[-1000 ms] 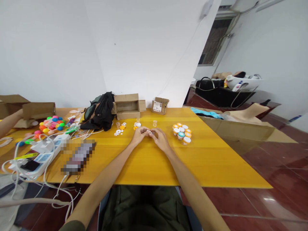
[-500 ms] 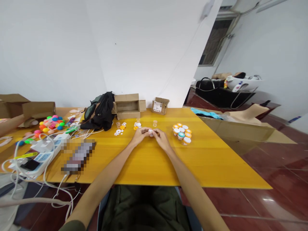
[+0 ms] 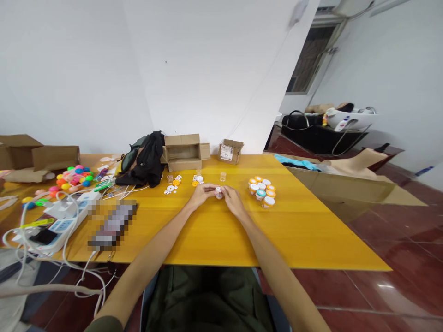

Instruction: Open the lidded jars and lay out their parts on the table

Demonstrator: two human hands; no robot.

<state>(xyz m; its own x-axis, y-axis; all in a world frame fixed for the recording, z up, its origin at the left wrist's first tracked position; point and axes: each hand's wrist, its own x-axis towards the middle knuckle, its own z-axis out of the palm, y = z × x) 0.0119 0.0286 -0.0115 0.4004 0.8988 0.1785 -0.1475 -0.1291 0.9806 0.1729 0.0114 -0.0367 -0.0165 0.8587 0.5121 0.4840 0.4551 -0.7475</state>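
Note:
Over the middle of the yellow table (image 3: 221, 230), my left hand (image 3: 200, 195) and my right hand (image 3: 232, 199) meet, fingers pinched together around a small white piece (image 3: 218, 191) held between them. Its details are too small to make out. Just right of my right hand stands a cluster of small capped jars (image 3: 262, 189) with orange, white and teal lids. Small white and orange discs (image 3: 173, 185) lie scattered behind my left hand, and a small clear cup (image 3: 222, 176) stands beyond both hands.
Open cardboard boxes (image 3: 182, 151) and a black bag (image 3: 145, 159) sit along the wall. Colourful balls (image 3: 73, 178), a white power strip (image 3: 64, 220) and tangled cables fill the left side. A large flat cardboard sheet (image 3: 346, 180) lies to the right over red floor tiles.
Both hands stayed together at the same spot, with the fingers shifting slightly around the white piece. The other person's arm at the far left has withdrawn out of view.

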